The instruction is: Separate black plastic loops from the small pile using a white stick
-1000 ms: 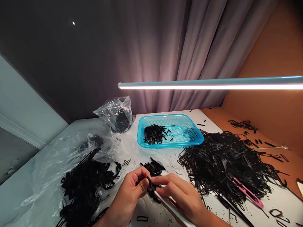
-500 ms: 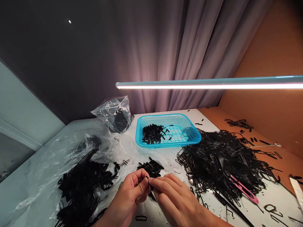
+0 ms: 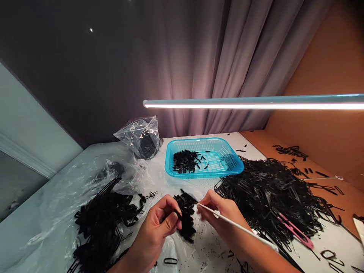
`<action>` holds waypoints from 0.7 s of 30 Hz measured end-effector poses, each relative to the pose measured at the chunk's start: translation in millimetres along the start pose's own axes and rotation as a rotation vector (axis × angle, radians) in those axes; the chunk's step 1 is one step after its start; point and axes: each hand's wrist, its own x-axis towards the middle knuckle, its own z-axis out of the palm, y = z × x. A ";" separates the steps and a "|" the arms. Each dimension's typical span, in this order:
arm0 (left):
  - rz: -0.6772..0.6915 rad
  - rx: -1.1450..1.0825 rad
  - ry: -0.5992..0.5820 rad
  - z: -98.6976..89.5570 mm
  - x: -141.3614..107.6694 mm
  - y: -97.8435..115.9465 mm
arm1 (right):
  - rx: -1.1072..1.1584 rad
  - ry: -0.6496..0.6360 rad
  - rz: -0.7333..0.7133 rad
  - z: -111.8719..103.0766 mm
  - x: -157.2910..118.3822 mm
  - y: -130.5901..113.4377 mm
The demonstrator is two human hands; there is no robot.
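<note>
My left hand [image 3: 157,227] is closed, pinching a small black strip [image 3: 178,214] between thumb and fingertips. To its right, my right hand [image 3: 217,212] grips a slim white-handled tool [image 3: 241,227], whose thin front end points at the left hand's side of the table; its tip is hard to make out. Just behind and between the hands lies a small heap of short black pieces [image 3: 186,222]. A blue plastic basket [image 3: 204,176] beyond it holds more such pieces at its left end. The two hands are apart.
At right spreads a big pile of black wire-like loops [image 3: 273,185], with a pink-handled tool [image 3: 297,231] on it. Another black pile [image 3: 96,227] sits at left on clear plastic sheeting [image 3: 54,204]. A clear bag [image 3: 139,136] stands behind. A lit tube lamp [image 3: 250,102] crosses above.
My right hand has moved away from the left hand's fingertips, and the white-handled tool now shows in it. My left hand still pinches a black strip. The view has shifted slightly.
</note>
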 end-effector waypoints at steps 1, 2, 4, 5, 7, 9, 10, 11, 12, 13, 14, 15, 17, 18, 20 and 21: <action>-0.001 -0.014 -0.007 -0.3 0.7 1.3 | -0.018 -0.053 0.022 -1.8 0.3 -0.4; -0.001 -0.021 -0.005 -1.1 1.9 1.9 | -0.052 -0.096 0.022 -3.5 0.8 -1.0; -0.006 0.000 0.026 -5.2 6.1 -0.4 | -0.135 -0.133 -0.014 -5.9 2.1 -2.7; -0.011 0.039 0.060 -8.5 8.8 -3.3 | -0.177 -0.126 -0.045 -6.3 3.3 -3.6; -0.038 0.169 0.105 -16.5 14.5 -10.6 | -0.257 -0.075 -0.107 -5.0 7.5 -5.0; 0.009 0.289 0.151 -23.2 18.5 -15.9 | -0.335 -0.027 -0.185 -1.1 14.8 -5.0; 0.025 0.316 0.156 -25.0 19.3 -16.4 | -0.366 -0.017 -0.222 1.7 19.6 -4.3; 0.039 0.325 0.164 -25.5 19.1 -15.0 | -0.385 -0.030 -0.261 5.0 24.7 -2.9; 0.047 0.313 0.177 -24.7 18.0 -12.0 | -0.398 -0.050 -0.298 8.8 30.0 -0.8; 0.055 0.297 0.196 -22.9 16.3 -7.9 | -0.413 -0.068 -0.327 13.0 35.0 1.9; 0.059 0.258 0.231 -20.6 14.0 -3.3 | -0.429 -0.085 -0.357 17.3 39.5 5.2; 0.061 0.191 0.259 -18.1 11.6 1.1 | -0.445 -0.094 -0.380 21.8 43.1 8.9; 0.014 0.100 0.203 -14.3 7.4 6.9 | -0.478 -0.096 -0.408 29.9 47.3 16.6; -0.022 0.056 0.188 -13.4 6.1 7.8 | -0.492 -0.088 -0.416 33.2 47.8 20.0; -0.076 -0.027 0.181 -13.6 5.3 5.6 | -0.513 -0.056 -0.421 37.2 46.5 24.4; -0.090 -0.057 0.181 -14.4 5.8 3.1 | -0.517 -0.035 -0.420 37.7 44.7 24.8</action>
